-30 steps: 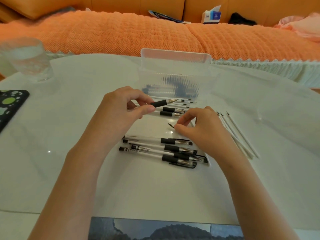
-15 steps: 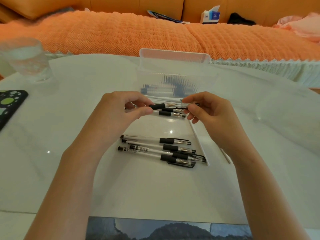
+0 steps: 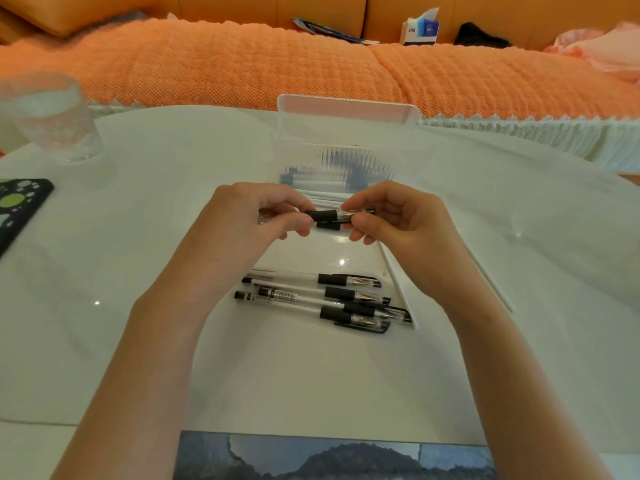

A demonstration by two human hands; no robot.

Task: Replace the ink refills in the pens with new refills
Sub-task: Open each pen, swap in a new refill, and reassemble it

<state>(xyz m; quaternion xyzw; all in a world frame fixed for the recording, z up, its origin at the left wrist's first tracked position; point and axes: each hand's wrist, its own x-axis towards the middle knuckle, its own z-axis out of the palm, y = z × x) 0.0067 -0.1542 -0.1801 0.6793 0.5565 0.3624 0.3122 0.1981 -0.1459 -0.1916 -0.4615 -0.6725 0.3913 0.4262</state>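
A clear pen with a black grip (image 3: 325,215) is held level above the white table (image 3: 173,341). My left hand (image 3: 256,220) pinches its barrel end, and my right hand (image 3: 391,220) pinches the tip end, where a clear cap sits over the point. Just beneath it lies another pen (image 3: 328,225) beside thin white refills (image 3: 325,199). A pile of several capped pens (image 3: 329,301) rests nearer to me on a clear lid. More refills (image 3: 491,275) lie on the table, partly hidden by my right wrist.
A clear plastic box (image 3: 346,133) stands open behind my hands. A water glass (image 3: 48,116) is at the far left, with a dark spotted case (image 3: 17,209) below it. An orange sofa (image 3: 311,64) runs along the back. A dark picture (image 3: 332,455) lies at the near edge.
My right hand left the table near the pile, rose to the pen's tip end and closed on it. A clear cap now covers the point. My left hand has held the pen steady.
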